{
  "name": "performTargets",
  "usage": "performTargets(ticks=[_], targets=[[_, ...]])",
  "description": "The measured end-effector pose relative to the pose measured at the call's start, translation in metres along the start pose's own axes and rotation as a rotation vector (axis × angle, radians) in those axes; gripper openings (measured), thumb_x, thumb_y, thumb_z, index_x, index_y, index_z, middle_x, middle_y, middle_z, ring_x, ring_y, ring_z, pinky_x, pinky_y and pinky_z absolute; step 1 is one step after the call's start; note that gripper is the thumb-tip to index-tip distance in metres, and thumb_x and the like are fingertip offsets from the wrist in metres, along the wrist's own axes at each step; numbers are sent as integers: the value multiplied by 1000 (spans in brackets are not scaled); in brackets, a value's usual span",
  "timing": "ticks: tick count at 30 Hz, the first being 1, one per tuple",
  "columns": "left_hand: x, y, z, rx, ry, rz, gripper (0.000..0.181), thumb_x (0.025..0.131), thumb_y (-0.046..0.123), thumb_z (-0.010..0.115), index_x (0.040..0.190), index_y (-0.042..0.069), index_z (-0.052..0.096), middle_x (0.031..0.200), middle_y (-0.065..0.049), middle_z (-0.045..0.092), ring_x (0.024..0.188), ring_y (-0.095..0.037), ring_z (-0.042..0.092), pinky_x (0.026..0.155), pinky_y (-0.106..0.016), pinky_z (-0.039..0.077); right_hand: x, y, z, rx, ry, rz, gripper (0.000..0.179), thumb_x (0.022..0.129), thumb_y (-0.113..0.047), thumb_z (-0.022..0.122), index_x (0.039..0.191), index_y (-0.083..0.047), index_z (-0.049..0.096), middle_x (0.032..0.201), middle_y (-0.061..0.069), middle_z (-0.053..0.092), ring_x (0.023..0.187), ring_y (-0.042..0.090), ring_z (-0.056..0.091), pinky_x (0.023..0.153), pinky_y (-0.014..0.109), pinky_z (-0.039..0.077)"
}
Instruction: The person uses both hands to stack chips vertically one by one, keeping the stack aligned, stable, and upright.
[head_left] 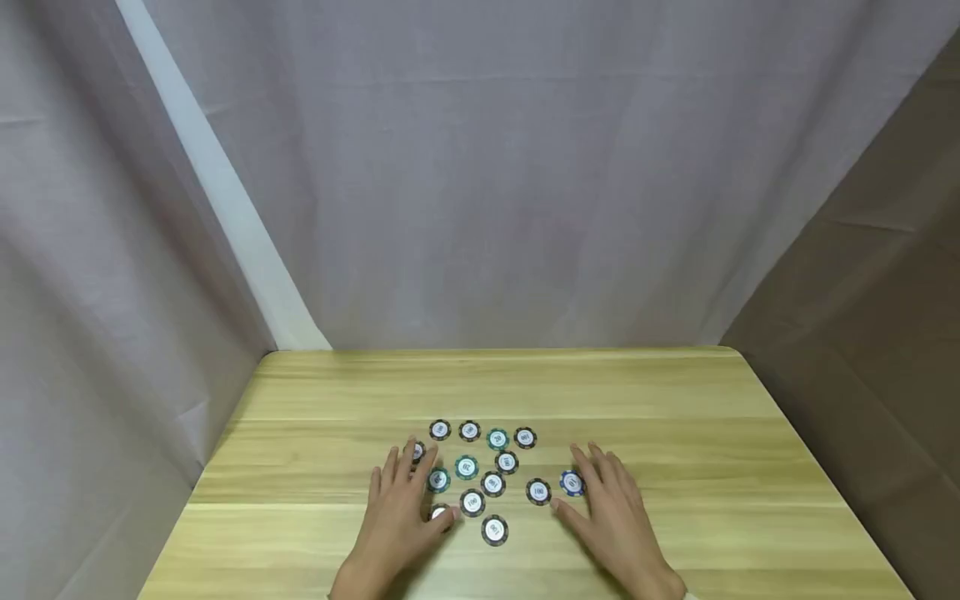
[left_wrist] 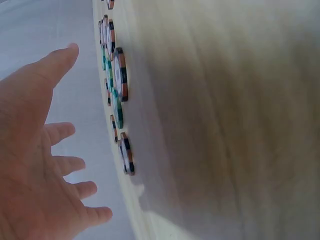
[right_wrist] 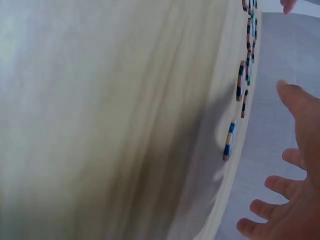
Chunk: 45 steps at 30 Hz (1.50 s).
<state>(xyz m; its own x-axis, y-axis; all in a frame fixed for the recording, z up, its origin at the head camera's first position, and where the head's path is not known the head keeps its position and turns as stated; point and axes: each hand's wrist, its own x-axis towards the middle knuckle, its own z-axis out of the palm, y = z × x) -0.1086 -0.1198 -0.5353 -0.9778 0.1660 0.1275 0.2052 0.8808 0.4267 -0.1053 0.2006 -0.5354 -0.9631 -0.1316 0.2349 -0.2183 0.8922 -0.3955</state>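
Several round poker chips lie flat and scattered on a wooden table. Black-edged ones marked 100, such as this black chip (head_left: 494,530), mix with green chips (head_left: 467,467) marked 20. One blue chip (head_left: 572,482) marked 10 lies at the right of the group, by the fingers of my right hand (head_left: 611,517). That hand hovers above the table, fingers spread, holding nothing; its thumb is near a black 100 chip (head_left: 538,492). My left hand (head_left: 401,512) is spread above the left chips, partly hiding two of them. In the left wrist view, its fingers (left_wrist: 67,164) stand apart from the chips.
The wooden table (head_left: 660,400) has rounded far corners. Grey curtains (head_left: 525,183) hang behind it and at the left, with a pale strip (head_left: 225,183) between them. A brown cloth (head_left: 877,292) hangs along the right side.
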Motion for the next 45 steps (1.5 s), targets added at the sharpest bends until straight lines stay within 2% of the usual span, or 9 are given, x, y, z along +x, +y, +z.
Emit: performTargets(ticks=[7, 13, 20, 25, 28, 30, 34, 39, 45], targets=[[4, 4, 7, -44, 70, 104, 74, 86, 43, 83, 147, 10, 59, 152, -20, 53, 141, -47, 46, 115, -70, 33, 0, -12, 11, 111, 13, 34, 71, 91, -33, 83, 150, -4, 55, 149, 19, 55, 135, 40, 50, 112, 64, 42], [3, 8, 14, 2, 40, 154, 65, 87, 42, 83, 141, 12, 65, 130, -4, 62, 126, -33, 57, 111, -61, 43, -9, -31, 32, 143, 47, 36, 56, 87, -23, 86, 136, -4, 66, 128, 10, 65, 118, 31, 58, 99, 55, 55], [1, 12, 17, 45, 32, 166, 62, 85, 41, 84, 138, 13, 67, 119, -2, 68, 110, -23, 62, 99, -49, 51, -7, -50, 46, 253, -23, 85, 43, 88, -16, 85, 127, -5, 71, 116, 3, 65, 112, 27, 64, 97, 48, 56], [1, 14, 19, 53, 28, 178, 55, 84, 40, 86, 130, 15, 71, 115, -2, 70, 102, -21, 63, 92, -46, 52, 0, -58, 54, 390, -28, 123, 32, 90, -9, 82, 120, -7, 74, 109, -2, 64, 93, 10, 59, 80, 28, 55], [1, 15, 20, 54, 7, 173, 52, 83, 40, 87, 127, 15, 73, 113, -2, 70, 101, -20, 63, 91, -46, 51, 4, -61, 62, 479, -12, 180, 26, 89, -6, 81, 115, -8, 75, 101, -3, 65, 84, 6, 52, 72, 23, 48], [1, 16, 20, 47, 0, 170, 51, 84, 39, 87, 126, 16, 73, 112, -2, 70, 99, -19, 62, 90, -45, 51, 6, -63, 66, 489, 5, 201, 27, 88, -6, 81, 114, -9, 76, 100, -4, 65, 83, 6, 51, 71, 23, 46], [-1, 15, 21, 28, -1, 168, 47, 85, 39, 86, 124, 16, 74, 111, 0, 69, 98, -18, 61, 87, -43, 50, 9, -65, 75, 403, 26, 176, 28, 88, -11, 83, 116, -13, 76, 108, -5, 68, 91, 10, 58, 77, 29, 52], [-3, 12, 24, 23, -10, 173, 43, 86, 38, 85, 121, 16, 75, 111, 1, 68, 102, -20, 62, 88, -44, 50, 14, -60, 78, 173, 41, 33, 36, 87, -30, 86, 119, -17, 76, 115, -5, 69, 110, 19, 64, 81, 42, 59], [-2, 14, 23, 28, 14, 196, 44, 86, 38, 84, 123, 17, 75, 112, 2, 69, 104, -20, 63, 90, -44, 51, 23, -53, 76, -2, 58, -86, 48, 84, -47, 85, 122, -19, 76, 108, -7, 65, 101, 15, 62, 67, 29, 52]])
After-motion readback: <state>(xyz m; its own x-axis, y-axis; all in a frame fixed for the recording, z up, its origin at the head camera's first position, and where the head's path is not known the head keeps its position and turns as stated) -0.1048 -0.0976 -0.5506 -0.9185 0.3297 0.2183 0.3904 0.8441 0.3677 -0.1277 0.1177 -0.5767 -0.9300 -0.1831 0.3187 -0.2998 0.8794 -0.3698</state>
